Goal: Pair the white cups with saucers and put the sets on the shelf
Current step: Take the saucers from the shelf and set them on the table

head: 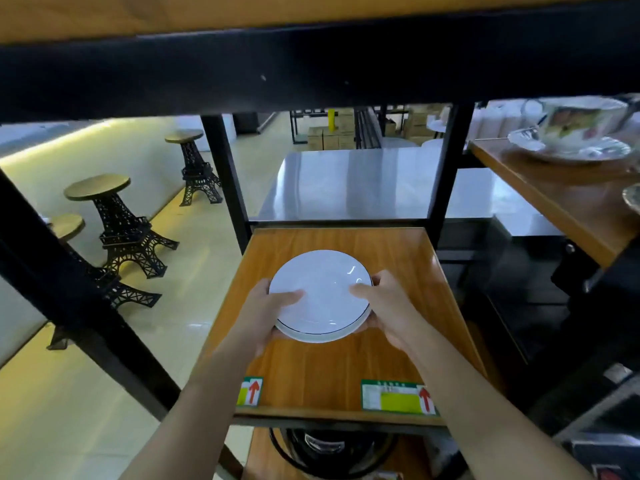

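head view, white saucer (320,292), thin dark rim line, glossy, shallow

Saucer (320,294) above the shelf (346,375) middle — stools (114,220) left, cup set (578,133) right.

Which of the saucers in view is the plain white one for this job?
The saucer held between the left hand and right hand over the wooden shelf: plain white, thin dark rim. The floral saucer at upper right carries a patterned cup.

No legible txt. Two green-white paper stickers w/ red up-arrows on wooden shelf board (332,386) front edge: small (250,391), larger (398,397), print too blurred to read.
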